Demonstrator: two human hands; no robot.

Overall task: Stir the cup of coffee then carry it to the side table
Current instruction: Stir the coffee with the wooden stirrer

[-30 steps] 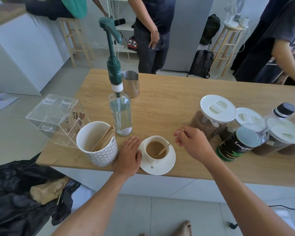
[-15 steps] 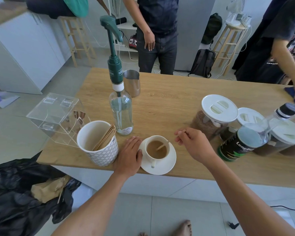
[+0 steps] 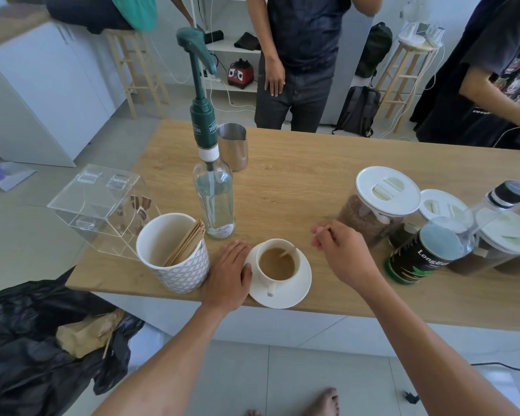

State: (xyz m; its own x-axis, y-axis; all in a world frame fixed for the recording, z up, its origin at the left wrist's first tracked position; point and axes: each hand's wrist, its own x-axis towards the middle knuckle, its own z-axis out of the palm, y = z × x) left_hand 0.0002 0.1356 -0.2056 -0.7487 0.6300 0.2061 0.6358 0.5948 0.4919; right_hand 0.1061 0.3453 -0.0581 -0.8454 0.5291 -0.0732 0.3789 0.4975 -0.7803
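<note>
The cup of coffee [image 3: 278, 263] sits on its saucer [image 3: 294, 291] between my two hands, near the front edge of the wooden table [image 3: 297, 187]. The coffee looks milky brown, and a wooden stir stick [image 3: 289, 251] slants out of it over the rim toward my right hand [image 3: 341, 250]. That hand is just right of the cup, fingers pinched narrowly on the upper end of the stick, whose tip pokes out past my fingertips. My left hand [image 3: 228, 273] lies flat and open on the table, holding nothing, its thumb side touching the saucer's left rim as if to steady it.

I judge that I am in the stirring step: the stick is in the drink, and the cup has not left the table. How well mixed it is I cannot tell. What remains is to finish stirring, take the stick out, and carry the cup to the side table, which I cannot see here.

Just left of my left hand stands a patterned holder [image 3: 174, 259] of spare sticks; beyond it, a pump bottle [image 3: 213, 199]. Right of my right hand crowd lidded jars [image 3: 381, 202] and a dark can [image 3: 420, 256].
</note>
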